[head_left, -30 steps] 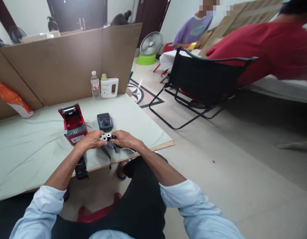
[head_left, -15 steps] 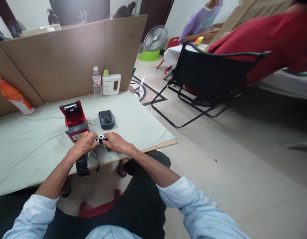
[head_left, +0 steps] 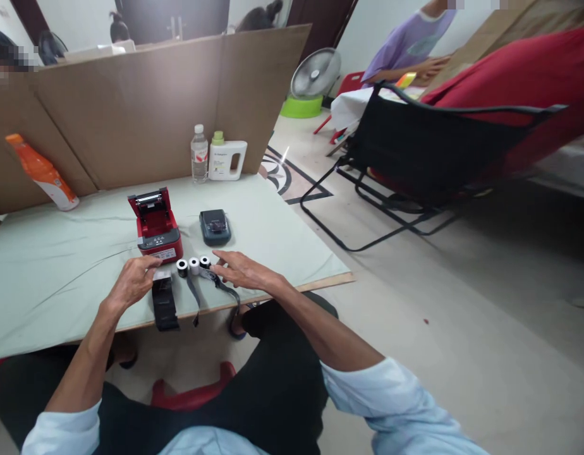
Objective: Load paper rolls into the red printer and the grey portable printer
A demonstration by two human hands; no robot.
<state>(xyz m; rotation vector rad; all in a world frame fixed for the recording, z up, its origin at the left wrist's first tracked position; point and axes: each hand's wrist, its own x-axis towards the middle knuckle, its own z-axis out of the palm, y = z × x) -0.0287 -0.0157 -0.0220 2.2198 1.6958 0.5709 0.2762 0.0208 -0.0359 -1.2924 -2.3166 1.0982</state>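
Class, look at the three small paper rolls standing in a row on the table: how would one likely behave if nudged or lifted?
The paper rolls stand on their flat ends, so a gentle push would probably slide one, not roll it. Tipped onto its round side, it would likely roll across the table. They look small beside the right hand, so probably light.

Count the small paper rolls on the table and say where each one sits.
3. The paper rolls stand in a row before the red printer: left roll, middle roll, right roll by the right hand.
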